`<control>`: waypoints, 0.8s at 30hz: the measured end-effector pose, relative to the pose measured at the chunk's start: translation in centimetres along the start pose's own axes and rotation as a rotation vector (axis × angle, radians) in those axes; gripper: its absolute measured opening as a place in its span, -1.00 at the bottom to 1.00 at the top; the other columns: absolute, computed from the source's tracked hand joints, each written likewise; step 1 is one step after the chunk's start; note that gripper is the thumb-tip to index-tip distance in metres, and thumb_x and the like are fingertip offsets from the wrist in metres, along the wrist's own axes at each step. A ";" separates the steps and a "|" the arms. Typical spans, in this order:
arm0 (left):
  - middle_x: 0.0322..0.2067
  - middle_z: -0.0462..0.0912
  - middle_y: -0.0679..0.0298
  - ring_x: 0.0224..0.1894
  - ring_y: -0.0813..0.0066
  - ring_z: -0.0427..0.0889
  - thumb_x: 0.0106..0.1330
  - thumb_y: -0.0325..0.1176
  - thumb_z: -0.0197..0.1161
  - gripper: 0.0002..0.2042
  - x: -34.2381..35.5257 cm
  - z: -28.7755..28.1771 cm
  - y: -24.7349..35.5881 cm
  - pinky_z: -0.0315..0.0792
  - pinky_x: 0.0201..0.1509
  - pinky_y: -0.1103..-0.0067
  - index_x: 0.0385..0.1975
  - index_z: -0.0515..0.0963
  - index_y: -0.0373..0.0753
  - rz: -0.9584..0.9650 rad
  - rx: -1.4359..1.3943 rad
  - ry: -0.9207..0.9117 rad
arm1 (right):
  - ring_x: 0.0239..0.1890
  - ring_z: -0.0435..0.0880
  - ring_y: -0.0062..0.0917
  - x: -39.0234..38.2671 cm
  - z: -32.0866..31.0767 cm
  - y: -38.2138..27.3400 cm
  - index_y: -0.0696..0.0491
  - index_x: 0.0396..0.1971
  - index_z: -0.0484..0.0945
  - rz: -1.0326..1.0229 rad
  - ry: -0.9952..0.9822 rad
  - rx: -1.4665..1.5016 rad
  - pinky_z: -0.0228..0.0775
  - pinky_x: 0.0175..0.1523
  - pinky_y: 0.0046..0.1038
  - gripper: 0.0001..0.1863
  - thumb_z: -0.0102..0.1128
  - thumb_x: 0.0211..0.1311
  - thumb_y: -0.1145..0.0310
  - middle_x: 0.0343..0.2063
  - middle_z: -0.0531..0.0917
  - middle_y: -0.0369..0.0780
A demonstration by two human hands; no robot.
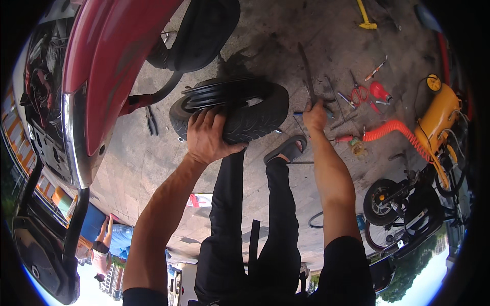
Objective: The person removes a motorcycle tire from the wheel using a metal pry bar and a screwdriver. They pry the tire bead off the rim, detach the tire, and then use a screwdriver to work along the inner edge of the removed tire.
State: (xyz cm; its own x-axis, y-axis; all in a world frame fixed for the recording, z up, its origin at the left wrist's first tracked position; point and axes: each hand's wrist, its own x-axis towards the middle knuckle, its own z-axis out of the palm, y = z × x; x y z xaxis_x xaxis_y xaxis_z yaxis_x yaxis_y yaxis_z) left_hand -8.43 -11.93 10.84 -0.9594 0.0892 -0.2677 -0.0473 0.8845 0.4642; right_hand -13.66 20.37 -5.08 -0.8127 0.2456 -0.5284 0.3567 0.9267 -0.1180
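A black scooter tire (260, 121) with a treaded side stands on the ground in front of me. Its black wheel rim (224, 91) sits tilted in the upper part, partly outside the tire. My left hand (206, 133) grips the tire's near side, fingers over its edge beside the rim and thumb along the tread. To the right, my right hand (314, 116) is closed round the near end of a long, rusty tire lever (306, 66), low over the ground. Several other tools lie close to that hand, and its fingers partly hide them.
Red-handled scissors (359, 94), a red bulb-shaped thing (378, 92) and a yellow hammer (367, 24) lie to the right. A coiled orange air hose (393, 127) leads to a yellow tank (438, 115). Pliers (151, 121) lie left, near a red vehicle body (104, 76).
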 end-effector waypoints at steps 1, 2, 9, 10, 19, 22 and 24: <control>-0.13 0.61 0.04 -0.08 0.06 0.62 -0.26 0.34 0.44 -0.15 -0.3 0.1 -0.2 0.40 0.06 0.21 -0.08 0.51 -0.27 0.022 0.020 0.018 | -0.19 0.63 0.09 0.3 2.4 0.4 0.10 -0.04 0.36 -0.011 0.002 0.043 0.43 -0.08 0.03 -0.62 0.05 0.34 0.12 -0.27 0.66 0.12; -0.15 0.62 0.03 -0.09 0.04 0.62 -0.24 0.38 0.42 -0.15 -0.7 0.1 -0.4 0.41 0.04 0.21 -0.10 0.51 -0.27 0.044 0.040 0.032 | -0.18 0.63 0.09 0.7 4.5 0.6 0.09 -0.03 0.35 0.001 0.008 0.081 0.44 -0.07 0.03 -0.62 0.05 0.34 0.12 -0.27 0.66 0.12; -0.03 0.60 0.10 -0.02 0.05 0.59 -0.20 0.39 0.40 -0.13 -2.4 0.7 -1.2 0.35 0.10 0.18 -0.01 0.50 -0.24 0.049 0.040 0.031 | -0.07 0.61 0.02 4.4 5.8 4.1 0.09 0.06 0.40 0.014 -0.136 -0.033 0.44 0.02 -0.08 -0.60 0.08 0.30 0.20 -0.16 0.65 0.04; -0.02 0.60 0.10 -0.02 0.05 0.59 -0.20 0.39 0.40 -0.12 -2.4 0.8 -1.1 0.35 0.10 0.18 -0.01 0.49 -0.24 0.051 0.046 0.028 | -0.07 0.61 0.01 4.8 4.5 3.3 0.10 0.06 0.42 0.066 -0.148 -0.124 0.43 0.04 -0.10 -0.59 0.11 0.29 0.22 -0.15 0.65 0.03; -0.03 0.59 0.12 -0.01 0.04 0.57 -0.38 0.18 0.52 -0.18 -1.5 0.3 -0.6 0.35 0.11 0.20 -0.08 0.50 -0.20 0.024 -0.070 0.034 | 0.19 0.41 -0.11 -3.1 -8.1 -18.0 0.06 0.24 0.35 -1.331 -0.297 0.102 0.35 0.23 -0.18 -0.24 0.39 -0.06 0.33 0.11 0.48 -0.06; -0.04 0.58 0.14 -0.03 0.10 0.56 -0.40 0.16 0.53 -0.20 -1.8 0.0 -0.6 0.34 0.08 0.23 -0.10 0.50 -0.20 0.013 -0.081 0.024 | 0.19 0.44 -0.17 -5.0 -7.6 -22.5 0.01 0.29 0.28 -1.193 -0.380 -0.300 0.40 0.18 -0.17 -0.17 0.40 -0.09 0.31 0.09 0.48 -0.08; -0.03 0.56 0.15 -0.02 0.16 0.54 -0.38 0.14 0.52 -0.20 -2.0 -0.1 -0.6 0.33 0.04 0.25 -0.07 0.49 -0.20 0.005 -0.085 0.005 | 0.17 0.47 -0.18 -5.9 -6.6 -24.0 0.00 0.26 0.30 -1.180 -0.362 -0.261 0.43 0.14 -0.17 -0.19 0.40 -0.09 0.32 0.06 0.50 -0.09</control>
State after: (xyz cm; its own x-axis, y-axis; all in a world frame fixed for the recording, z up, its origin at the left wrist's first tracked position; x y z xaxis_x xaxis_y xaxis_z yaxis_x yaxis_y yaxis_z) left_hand -6.50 -12.73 11.17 -0.9611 0.0911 -0.2608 -0.0655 0.8420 0.5355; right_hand -20.49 -1.48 6.36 -0.3871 -0.8212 -0.4193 -0.6334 0.5673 -0.5263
